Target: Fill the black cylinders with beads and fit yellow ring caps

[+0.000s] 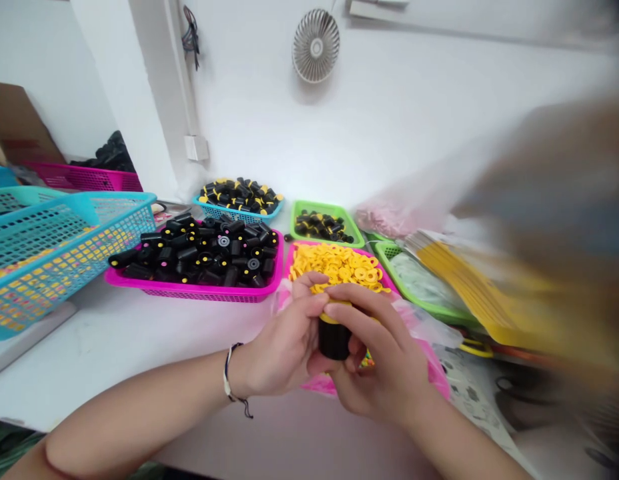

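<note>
Both my hands meet around a short black cylinder with a yellow ring or cap at its top. My left hand grips it from the left, thumb and fingers at the yellow end. From the right, my right hand wraps its fingers over the top and round the side. Just behind the hands, a pink basket holds many yellow ring-shaped pieces. Below them a pink tray lies mostly hidden, with small colourful bits partly showing.
A magenta basket of black cylinders stands left. Behind are a blue basket and a green basket of black and yellow parts. A large turquoise basket is far left. Yellow packets lie right; a fan hangs on the wall.
</note>
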`<state>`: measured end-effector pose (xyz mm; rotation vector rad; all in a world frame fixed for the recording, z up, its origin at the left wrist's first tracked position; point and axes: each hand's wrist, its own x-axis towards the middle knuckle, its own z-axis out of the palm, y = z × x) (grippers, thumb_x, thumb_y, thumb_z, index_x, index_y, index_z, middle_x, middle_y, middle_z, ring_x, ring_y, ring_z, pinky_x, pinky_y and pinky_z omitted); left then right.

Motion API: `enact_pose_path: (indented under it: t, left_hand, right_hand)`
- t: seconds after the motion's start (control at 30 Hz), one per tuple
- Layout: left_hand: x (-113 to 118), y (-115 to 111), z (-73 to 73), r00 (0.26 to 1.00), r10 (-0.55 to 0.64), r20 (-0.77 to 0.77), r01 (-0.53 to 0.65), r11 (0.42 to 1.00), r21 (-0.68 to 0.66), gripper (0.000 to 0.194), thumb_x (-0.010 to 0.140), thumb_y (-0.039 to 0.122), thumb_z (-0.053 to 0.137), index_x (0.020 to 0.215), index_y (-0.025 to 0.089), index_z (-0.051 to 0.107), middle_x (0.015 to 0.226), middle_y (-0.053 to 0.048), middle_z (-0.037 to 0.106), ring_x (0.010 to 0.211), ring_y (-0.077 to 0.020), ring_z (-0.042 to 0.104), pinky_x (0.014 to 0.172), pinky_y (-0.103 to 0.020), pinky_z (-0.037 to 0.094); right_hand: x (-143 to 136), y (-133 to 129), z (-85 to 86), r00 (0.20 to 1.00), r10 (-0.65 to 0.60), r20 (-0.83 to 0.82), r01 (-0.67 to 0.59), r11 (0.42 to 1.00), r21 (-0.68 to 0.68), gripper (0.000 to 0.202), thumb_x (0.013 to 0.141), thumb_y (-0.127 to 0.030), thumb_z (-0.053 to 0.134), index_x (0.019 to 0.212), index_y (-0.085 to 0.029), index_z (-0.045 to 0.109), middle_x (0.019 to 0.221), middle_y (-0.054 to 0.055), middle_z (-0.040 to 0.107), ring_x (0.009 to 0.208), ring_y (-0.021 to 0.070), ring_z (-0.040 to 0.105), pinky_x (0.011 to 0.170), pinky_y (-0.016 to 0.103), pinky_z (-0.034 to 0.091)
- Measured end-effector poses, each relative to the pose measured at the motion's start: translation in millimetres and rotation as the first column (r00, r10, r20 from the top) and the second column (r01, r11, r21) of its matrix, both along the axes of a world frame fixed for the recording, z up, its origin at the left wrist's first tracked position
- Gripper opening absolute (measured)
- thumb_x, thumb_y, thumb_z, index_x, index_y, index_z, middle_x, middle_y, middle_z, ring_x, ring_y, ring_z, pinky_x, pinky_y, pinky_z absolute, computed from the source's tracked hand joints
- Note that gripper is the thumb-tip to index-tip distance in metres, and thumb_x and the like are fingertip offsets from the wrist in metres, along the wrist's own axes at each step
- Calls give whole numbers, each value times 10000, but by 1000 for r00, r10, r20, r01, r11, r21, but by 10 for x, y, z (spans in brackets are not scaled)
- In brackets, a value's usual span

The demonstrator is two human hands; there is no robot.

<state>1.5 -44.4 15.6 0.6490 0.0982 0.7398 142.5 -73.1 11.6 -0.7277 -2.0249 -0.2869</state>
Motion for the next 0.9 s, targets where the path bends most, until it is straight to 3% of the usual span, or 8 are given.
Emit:
enact_pose_path:
  t: [0.17,0.27,0.47,0.67,0.83,0.9]
  left_hand:
    - [-24,-42,17,991,93,-99,-78,987,142,249,910,467,440,1079,312,341,879,43,542,670,-75,592,601,-194,495]
    - [-11,-53,15,989,104,-103,-85,982,171,280,888,501,457,1061,314,338,846,50,525,642,-73,572,574,-181,476]
    - [24,-75,-1,987,146,-68,-138,985,106,156,911,359,436,1005,283,337,778,47,551,544,-71,541,500,-153,440]
    - [23,-67,-3,998,53,-22,-52,998,36,159,860,246,417,1015,263,380,701,35,570,500,-89,546,481,-170,441]
    - [41,-26,30,998,66,14,-66,998,19,122,946,376,332,1014,277,353,629,12,551,556,-123,554,370,-111,219]
    - [41,-31,21,996,80,30,-82,995,55,162,948,416,340,1038,281,344,657,1,567,614,-129,563,409,-120,229]
  right_hand:
    - [-31,8,-10,1000,-27,-6,28,995,92,581,699,-61,572,1261,-156,455,1162,156,541,1094,253,552,859,407,553]
    - [-48,-6,-3,1000,-31,1,30,995,91,594,694,-61,584,1264,-156,449,1153,159,544,1104,256,546,867,408,554]
    - [-156,-80,-39,995,-59,-75,64,996,64,561,688,7,478,1224,-158,484,1128,149,542,1065,240,565,824,405,571]
    - [-222,-116,-89,992,-80,-95,86,995,53,542,676,9,474,1199,-129,507,1128,168,535,1082,256,556,887,431,538]
    - [-108,-30,-178,953,69,-295,-87,995,-48,696,716,15,562,1294,-321,368,1311,109,483,1131,240,557,824,422,571]
    - [-68,-14,-182,952,68,-298,-81,996,-33,694,720,-10,606,1299,-316,374,1306,111,486,1158,255,542,861,459,552]
